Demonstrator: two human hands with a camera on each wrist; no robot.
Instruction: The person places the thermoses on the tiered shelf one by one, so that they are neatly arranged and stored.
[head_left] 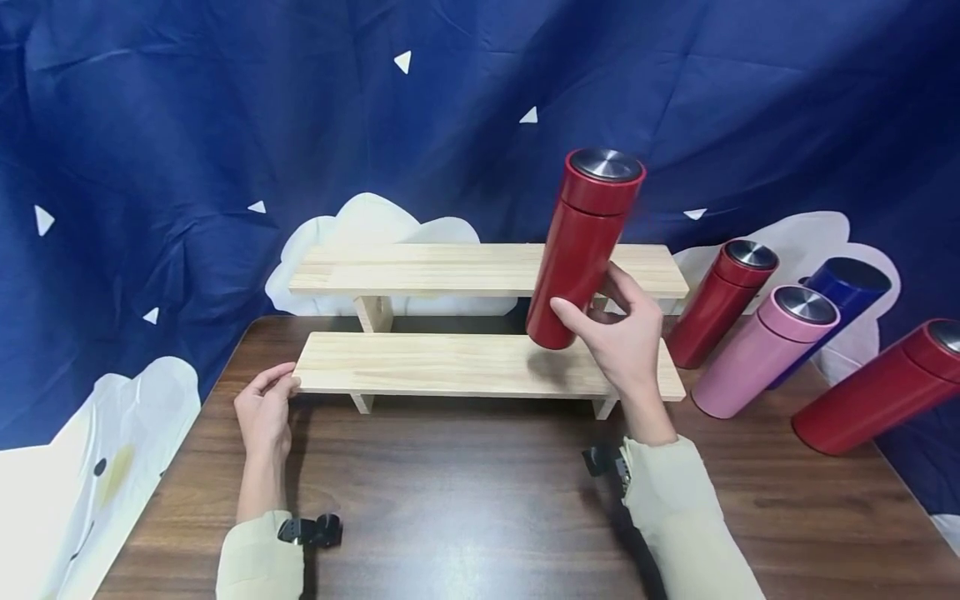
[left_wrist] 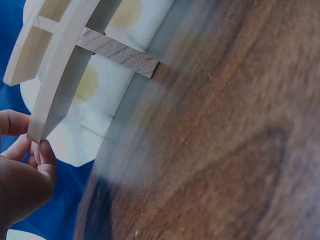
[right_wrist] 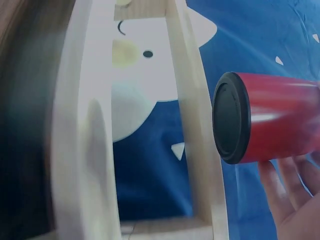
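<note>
A red thermos flask (head_left: 581,250) with a steel-topped lid is held in the air by my right hand (head_left: 626,333), gripped near its lower half and tilted a little. It hangs above the right part of a two-tier wooden shelf (head_left: 450,364). In the right wrist view the flask's black base (right_wrist: 231,118) faces the camera, apart from the boards. My left hand (head_left: 266,408) pinches the left end of the lower board. In the left wrist view the fingers of the left hand (left_wrist: 27,175) lie on both sides of that board's end (left_wrist: 42,122).
Right of the shelf stand a red flask (head_left: 716,308), a pink flask (head_left: 761,354), a blue flask (head_left: 847,292) and another red flask (head_left: 877,392). All are on the brown wooden table (head_left: 450,500). A blue patterned curtain (head_left: 300,108) hangs behind.
</note>
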